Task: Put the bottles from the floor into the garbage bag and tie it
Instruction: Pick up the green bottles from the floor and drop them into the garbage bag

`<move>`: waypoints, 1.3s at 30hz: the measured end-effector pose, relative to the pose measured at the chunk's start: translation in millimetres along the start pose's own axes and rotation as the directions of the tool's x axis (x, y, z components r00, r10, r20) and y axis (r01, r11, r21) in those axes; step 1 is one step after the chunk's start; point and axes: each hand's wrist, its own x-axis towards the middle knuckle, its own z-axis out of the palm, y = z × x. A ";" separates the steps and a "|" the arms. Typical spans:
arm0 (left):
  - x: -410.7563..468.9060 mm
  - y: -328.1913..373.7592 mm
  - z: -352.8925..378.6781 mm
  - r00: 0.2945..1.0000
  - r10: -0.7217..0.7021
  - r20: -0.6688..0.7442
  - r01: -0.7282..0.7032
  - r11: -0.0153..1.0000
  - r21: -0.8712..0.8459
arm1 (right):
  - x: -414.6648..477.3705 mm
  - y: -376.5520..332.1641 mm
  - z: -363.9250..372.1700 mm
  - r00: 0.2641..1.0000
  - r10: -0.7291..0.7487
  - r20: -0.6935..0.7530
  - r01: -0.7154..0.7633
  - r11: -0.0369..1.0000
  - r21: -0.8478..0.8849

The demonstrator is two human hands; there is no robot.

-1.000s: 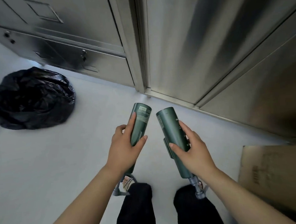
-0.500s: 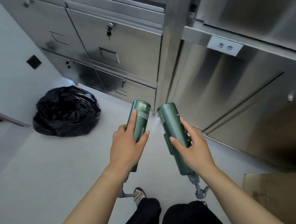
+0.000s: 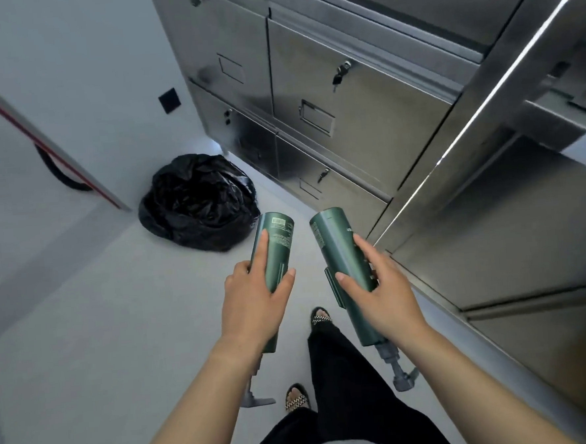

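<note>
My left hand (image 3: 252, 303) grips a dark green pump bottle (image 3: 275, 243) around its middle, base pointing away from me and grey pump head hanging down near my feet. My right hand (image 3: 378, 288) holds a second dark green pump bottle (image 3: 334, 243) the same way, its grey pump below my wrist. The two bottles are side by side, a little apart. A crumpled black garbage bag (image 3: 197, 200) lies on the pale floor ahead and to the left, in the corner by the wall and the cabinets. I cannot see its opening.
Stainless steel cabinets with locked drawers (image 3: 331, 92) run along the right side and behind the bag. A white wall (image 3: 70, 81) with a red-edged panel stands to the left. My legs and sandalled feet (image 3: 321, 318) are below the hands on the grey floor (image 3: 96, 330).
The view has lifted and swung so the bag sits nearer the centre, closer to the bottles. One foot has stepped forward. Both hands keep the same hold on the bottles.
</note>
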 end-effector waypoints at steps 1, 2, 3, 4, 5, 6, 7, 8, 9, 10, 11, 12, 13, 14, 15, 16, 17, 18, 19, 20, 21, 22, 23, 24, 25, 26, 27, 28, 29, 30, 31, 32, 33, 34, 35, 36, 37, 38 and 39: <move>8.8 -2.6 -4.9 1.000 -0.011 -0.010 0.011 1.000 0.002 | 11.6 -3.9 4.2 1.000 -0.010 0.012 0.010 1.000 -0.002; 19.3 -4.7 -9.8 1.000 -0.023 -0.020 0.024 1.000 0.005 | 24.2 -7.6 8.0 1.000 -0.020 0.024 0.020 1.000 -0.004; 31.1 -6.4 -14.5 0.999 -0.040 -0.027 0.040 0.999 0.012 | 37.4 -11.1 11.6 0.999 -0.029 0.038 0.030 1.000 -0.007; 44.2 -7.6 -19.1 0.998 -0.060 -0.031 0.061 0.998 0.025 | 51.5 -14.9 14.9 0.998 -0.041 0.054 0.041 0.999 -0.011; 57.4 -8.7 -23.4 0.996 -0.082 -0.038 0.083 0.996 0.039 | 66.5 -19.1 17.8 0.996 -0.055 0.076 0.056 0.998 -0.014; 70.5 -9.3 -27.3 0.994 -0.101 -0.049 0.104 0.993 0.052 | 82.4 -23.7 20.1 0.992 -0.074 0.103 0.076 0.997 -0.016; 83.2 -9.8 -31.2 0.991 -0.117 -0.060 0.121 0.991 0.061 | 99.5 -28.7 22.3 0.987 -0.092 0.131 0.095 0.995 -0.014; 95.0 -10.5 -35.4 0.989 -0.131 -0.070 0.135 0.989 0.066 | 116.3 -33.5 24.5 0.982 -0.108 0.152 0.111 0.994 -0.008; 105.6 -11.4 -40.1 0.986 -0.146 -0.081 0.151 0.986 0.067 | 132.0 -38.6 27.3 0.978 -0.123 0.169 0.125 0.992 -0.002; 115.8 -13.0 -45.0 0.982 -0.160 -0.096 0.167 0.984 0.067 | 146.9 -44.0 31.2 0.972 -0.143 0.184 0.145 0.989 0.002; 125.3 -15.3 -50.7 0.978 -0.176 -0.110 0.184 0.981 0.067 | 160.6 -49.4 36.2 0.966 -0.160 0.202 0.163 0.987 0.004; 133.5 -18.8 -57.0 0.973 -0.194 -0.124 0.203 0.977 0.065 | 173.4 -54.7 42.0 0.959 -0.172 0.224 0.176 0.984 0.004; 140.2 -23.6 -63.3 0.966 -0.214 -0.142 0.224 0.973 0.061 | 185.8 -60.0 49.2 0.951 -0.181 0.251 0.186 0.983 0.002; 145.9 -29.7 -69.9 0.959 -0.233 -0.164 0.245 0.968 0.058 | 198.0 -66.2 58.3 0.941 -0.190 0.281 0.198 0.980 -0.001; 149.9 -36.8 -76.8 0.951 -0.250 -0.182 0.264 0.963 0.054 | 208.5 -73.1 69.2 0.929 -0.199 0.313 0.211 0.977 -0.007; 152.8 -44.8 -84.3 0.944 -0.267 -0.195 0.282 0.958 0.051 | 216.7 -81.1 81.3 0.916 -0.207 0.344 0.224 0.974 -0.009; 156.3 -54.2 -92.4 0.937 -0.282 -0.207 0.298 0.953 0.051 | 224.0 -89.7 94.6 0.904 -0.218 0.369 0.238 0.971 -0.007; 161.1 -64.9 -100.9 0.929 -0.297 -0.220 0.315 0.947 0.055 | 230.7 -98.6 108.7 0.892 -0.231 0.388 0.251 0.968 -0.002; 166.8 -76.5 -109.9 0.921 -0.314 -0.230 0.335 0.941 0.057 | 236.7 -107.6 122.9 0.882 -0.241 0.406 0.263 0.965 0.001; 173.2 -88.1 -119.3 0.913 -0.332 -0.237 0.354 0.934 0.054 | 242.4 -117.4 137.0 0.871 -0.249 0.424 0.273 0.962 0.005; 180.6 -99.6 -129.0 0.906 -0.346 -0.244 0.368 0.928 0.050 | 248.5 -127.8 151.2 0.859 -0.259 0.442 0.284 0.959 0.010; 188.7 -111.3 -138.9 0.902 -0.352 -0.249 0.375 0.926 0.049 | 254.9 -138.6 165.5 0.846 -0.269 0.459 0.296 0.955 0.014; 196.3 -122.9 -148.6 0.903 -0.352 -0.246 0.374 0.926 0.050 | 260.8 -149.0 178.8 0.838 -0.277 0.470 0.308 0.951 0.010; 203.8 -134.4 -158.6 0.908 -0.345 -0.236 0.366 0.929 0.051 | 265.8 -159.7 191.2 0.838 -0.280 0.468 0.316 0.949 0.002; 211.9 -145.6 -169.4 0.916 -0.332 -0.227 0.352 0.935 0.054 | 270.8 -170.2 202.6 0.844 -0.284 0.455 0.321 0.947 -0.005; 219.6 -156.0 -181.0 0.922 -0.319 -0.218 0.339 0.939 0.060 | 275.4 -180.0 213.3 0.852 -0.284 0.440 0.319 0.948 -0.006; 226.7 -167.0 -192.8 0.925 -0.313 -0.214 0.332 0.941 0.061 | 279.9 -188.4 223.7 0.860 -0.276 0.428 0.307 0.952 -0.003; 233.5 -178.4 -203.8 0.927 -0.309 -0.211 0.328 0.943 0.062 | 283.9 -195.6 233.7 0.868 -0.264 0.421 0.291 0.957 -0.001; 240.2 -188.8 -213.3 0.929 -0.304 -0.209 0.323 0.944 0.063 | 287.2 -202.3 243.4 0.874 -0.250 0.417 0.277 0.961 -0.004; 247.2 -198.5 -221.4 0.932 -0.297 -0.207 0.316 0.947 0.065 | 290.3 -208.6 253.1 0.877 -0.243 0.415 0.271 0.962 -0.010; 255.3 -207.8 -229.0 0.936 -0.290 -0.198 0.309 0.949 0.070 | 293.7 -214.7 262.8 0.879 -0.237 0.413 0.269 0.963 -0.018; 264.4 -217.0 -235.3 0.940 -0.287 -0.183 0.304 0.950 0.075 | 297.7 -220.4 271.5 0.882 -0.231 0.411 0.264 0.964 -0.025; 273.7 -225.2 -239.7 0.944 -0.286 -0.165 0.302 0.949 0.084 | 302.5 -225.5 278.5 0.886 -0.224 0.405 0.258 0.966 -0.032; 283.3 -231.2 -242.5 0.948 -0.283 -0.144 0.299 0.949 0.099 | 308.1 -229.5 283.7 0.892 -0.214 0.398 0.250 0.968 -0.039; 293.2 -235.2 -244.1 0.953 -0.277 -0.124 0.290 0.951 0.110 | 314.5 -232.3 287.4 0.898 -0.202 0.391 0.238 0.970 -0.045; 303.6 -237.8 -245.0 0.957 -0.269 -0.106 0.280 0.954 0.111 | 321.4 -234.3 290.2 0.904 -0.193 0.383 0.229 0.972 -0.051; 315.3 -240.0 -245.6 0.961 -0.261 -0.089 0.269 0.958 0.101 | 329.7 -236.2 292.9 0.909 -0.186 0.373 0.223 0.973 -0.058; 328.2 -242.2 -246.3 0.965 -0.251 -0.070 0.257 0.962 0.093 | 339.8 -237.9 295.5 0.915 -0.179 0.362 0.217 0.974 -0.067; 341.7 -245.0 -247.5 0.969 -0.240 -0.053 0.244 0.966 0.092 | 351.8 -239.4 298.4 0.921 -0.173 0.350 0.212 0.974 -0.077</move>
